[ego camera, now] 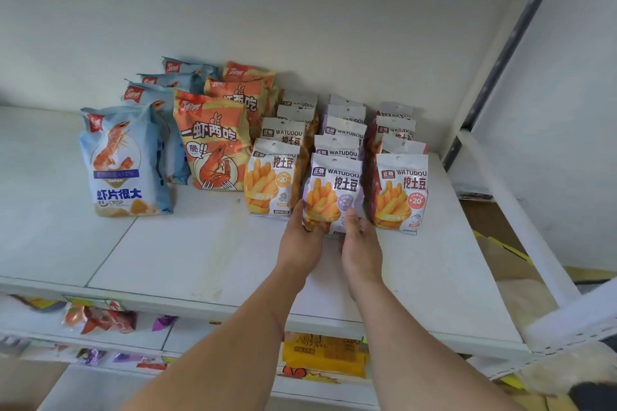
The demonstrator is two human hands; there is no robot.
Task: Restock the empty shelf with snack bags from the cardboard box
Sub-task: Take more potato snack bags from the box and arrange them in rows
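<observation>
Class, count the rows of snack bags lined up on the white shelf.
5, left to right: blue shrimp-chip bags, orange shrimp bags, yellow WATUDOU fry bags, purple WATUDOU bags held by both hands, red WATUDOU bags. Rear bags partly hidden.

shrimp chip bags (173, 140) left on shelf (187, 243), potato stick bags (337, 160) right

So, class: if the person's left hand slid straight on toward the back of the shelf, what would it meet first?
The left hand already touches the front purple snack bag. Pushing on, that bag would probably press into the next purple bag standing behind it, though the gap between them is hard to judge.
</observation>
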